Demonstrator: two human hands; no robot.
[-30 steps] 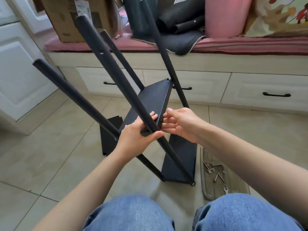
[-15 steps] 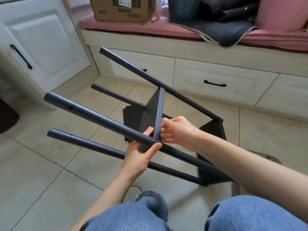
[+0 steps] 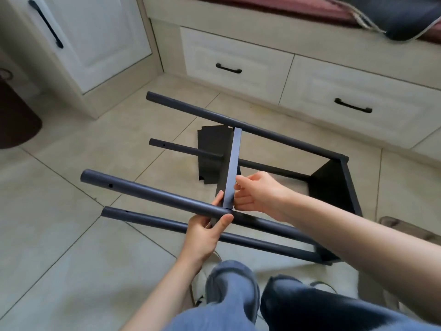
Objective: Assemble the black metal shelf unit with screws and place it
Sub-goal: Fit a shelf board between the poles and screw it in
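A black metal shelf unit is lying on its side on the tiled floor, its four round posts pointing away from a shelf panel fixed at one end. A second panel is standing on edge between the posts. The left hand is gripping the nearest post, fingers curled around it beside the panel's lower corner; the right hand is pinching that panel's edge. A loose black panel is lying on the floor beyond the unit. White drawers are lining the far side, with open floor stretching off the posts' free ends.
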